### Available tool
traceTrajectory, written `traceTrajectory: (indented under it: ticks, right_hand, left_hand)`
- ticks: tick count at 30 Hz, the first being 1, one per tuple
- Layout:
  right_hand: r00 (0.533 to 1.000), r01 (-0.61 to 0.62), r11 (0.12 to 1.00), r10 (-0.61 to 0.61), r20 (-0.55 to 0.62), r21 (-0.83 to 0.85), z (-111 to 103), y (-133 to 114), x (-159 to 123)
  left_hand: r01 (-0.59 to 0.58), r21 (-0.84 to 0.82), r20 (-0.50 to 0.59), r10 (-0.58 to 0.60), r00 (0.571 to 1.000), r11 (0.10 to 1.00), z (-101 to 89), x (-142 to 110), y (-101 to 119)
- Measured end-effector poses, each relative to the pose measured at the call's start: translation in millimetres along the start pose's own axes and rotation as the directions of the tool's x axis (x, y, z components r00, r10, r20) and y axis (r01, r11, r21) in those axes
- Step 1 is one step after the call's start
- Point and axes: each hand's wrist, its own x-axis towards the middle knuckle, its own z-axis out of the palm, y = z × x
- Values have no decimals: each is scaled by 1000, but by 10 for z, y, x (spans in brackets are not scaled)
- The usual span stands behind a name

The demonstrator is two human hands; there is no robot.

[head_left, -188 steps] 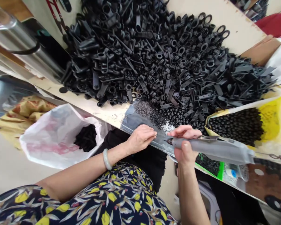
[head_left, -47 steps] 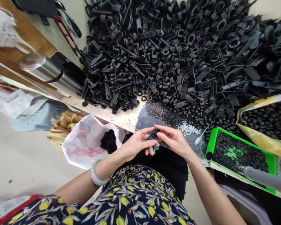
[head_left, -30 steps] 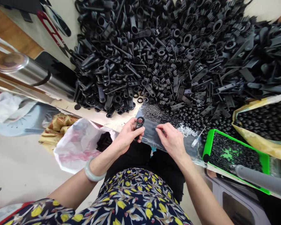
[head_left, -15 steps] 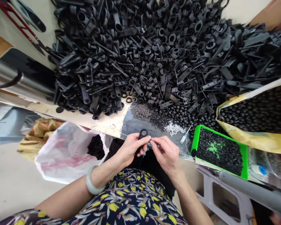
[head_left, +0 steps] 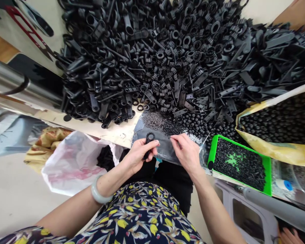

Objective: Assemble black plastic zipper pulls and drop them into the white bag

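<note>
My left hand (head_left: 140, 150) is closed around a black plastic ring-ended part (head_left: 150, 136), whose round, notched end sticks up past the fingers while the rest is covered. To its right, my right hand (head_left: 185, 149) hovers over the dark work mat (head_left: 164, 145) with thumb and index finger close together; whether something tiny sits between them I cannot make out. Just beyond the right fingers lie small white pins (head_left: 194, 138), a heap of tiny black pieces (head_left: 171, 127) and a heap of small grey springs or rings (head_left: 154, 120).
A large pile of black plastic parts (head_left: 132, 57) covers the table's back. At right are a green tray (head_left: 213, 149) of small black pieces and a yellow bag (head_left: 289, 150) of black balls. A white plastic bag (head_left: 63, 169) hangs low left. Another person's hand (head_left: 289, 235) shows bottom right.
My hands have moved apart: the left drew slightly left with the ring-ended part, the right moved right and forward towards the small heaps. The view has shifted slightly.
</note>
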Motion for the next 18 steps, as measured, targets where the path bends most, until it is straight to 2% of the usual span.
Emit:
traceTrajectory:
  ticks: [2,4,8,11,14,16,18]
  right_hand:
    - [999,50,988,-46,28,-148,68,60,51]
    - [997,72,972,-68,29,-222,130,91,62]
    - [998,57,974,-55,16,-218,144,63,33]
    - [999,-15,999,16,-35,30,75,-53,15]
    - [982,-76,933,130,-133,352,23,-237,9]
    - [970,-61,887,161,-184,457,29,-350,6]
    - [962,-34,871,162,-220,490,63,-422,3]
  left_hand:
    - [-10,-24,-32,9,999,1000,10,17,12]
    - [-10,-50,-43,7,999,999,18,29,18]
    - [-12,-111,-47,7,999,994,27,40,13]
    - [-25,-161,-43,18,999,987,62,32,2]
    - [-30,-215,-39,22,999,976,141,9,-10]
    - [-28,-261,-25,22,999,965,207,-9,-18]
    - [-28,-296,1,30,1000,955,267,-29,-23]
